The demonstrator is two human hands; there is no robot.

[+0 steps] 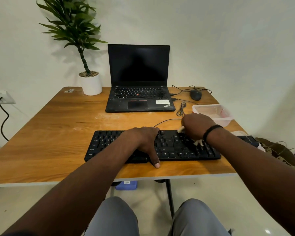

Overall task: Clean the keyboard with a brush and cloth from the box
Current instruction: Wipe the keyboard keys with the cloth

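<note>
One black keyboard, dusty, is laid with its long axis left to right near the front edge of the tabletop, steadied by the left hand spread flat, while one pale brush is gripped by the right hand beside one clear box.

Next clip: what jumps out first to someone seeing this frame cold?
Two bare forearms reach in to a black keyboard at the desk's near edge: the left hand lies flat on it, while the right hand grips a pale brush over its right end. Behind stands an open laptop, screen dark.
</note>
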